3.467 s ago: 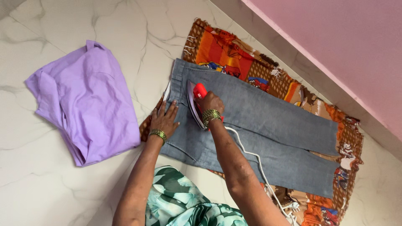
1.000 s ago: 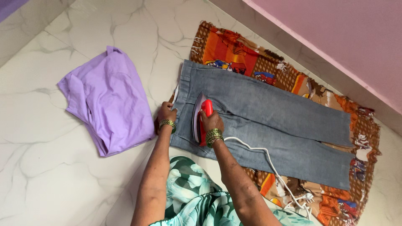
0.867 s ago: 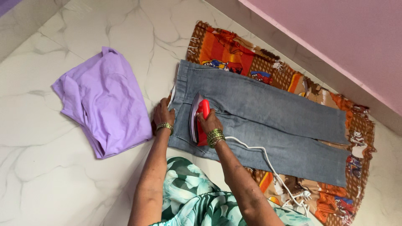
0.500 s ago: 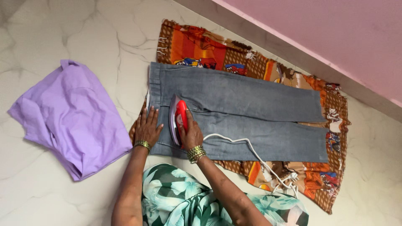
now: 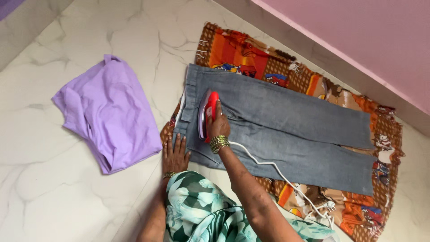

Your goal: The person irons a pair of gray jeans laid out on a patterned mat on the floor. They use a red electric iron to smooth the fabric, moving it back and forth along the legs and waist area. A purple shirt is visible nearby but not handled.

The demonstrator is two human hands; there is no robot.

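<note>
Red iron [image 5: 208,113] on grey jeans [image 5: 286,130] — right hand [image 5: 218,127] wrapped around its handle.

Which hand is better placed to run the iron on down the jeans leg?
Right, probably. The right hand already grips the red iron on the grey jeans, with the leg on its side. The left hand lies flat at the jeans' near edge, pinning the fabric.
</note>
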